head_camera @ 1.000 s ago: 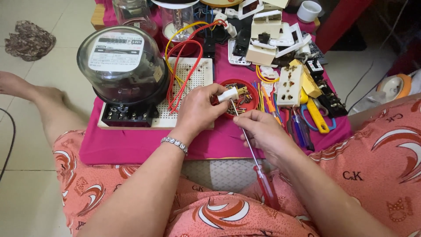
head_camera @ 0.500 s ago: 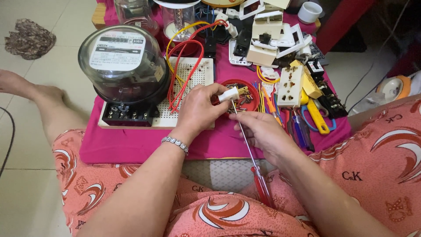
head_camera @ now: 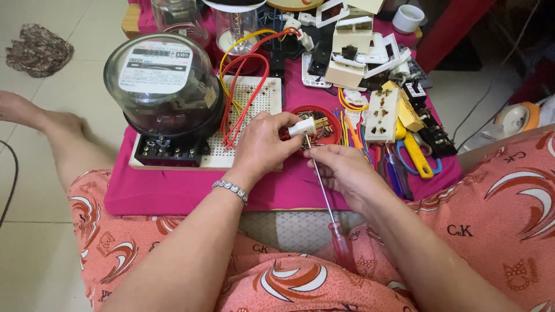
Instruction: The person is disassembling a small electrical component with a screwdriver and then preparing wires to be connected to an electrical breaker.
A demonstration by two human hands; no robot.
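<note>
Little has changed since the earlier frames: the left hand (head_camera: 263, 144) still pinches the small white plug (head_camera: 302, 126) between thumb and fingers, just over the red dish (head_camera: 324, 115), and the screwdriver (head_camera: 325, 193) still runs from the plug down to its red handle over the lap. The handle has shifted slightly, now lying a touch lower and further right. The right hand (head_camera: 341, 170) stays where it was, its fingers closed around the thin metal shaft just below the plug; the tip meets the plug's underside.

Left of the hands, the glass-domed meter (head_camera: 162, 81) sits on a white perforated board (head_camera: 254, 104), with red and yellow wires (head_camera: 248, 75) looping up from it. To the right lie a cream socket block (head_camera: 381, 115), yellow-handled pliers (head_camera: 417, 155) and a heap of white switch parts (head_camera: 358, 52), all on the pink cloth (head_camera: 173, 188) covering the low tabletop. A white cup (head_camera: 408, 17) stands at the far edge. The left wrist wears a bracelet (head_camera: 230, 188). Nothing lies between the two hands and the plug.
</note>
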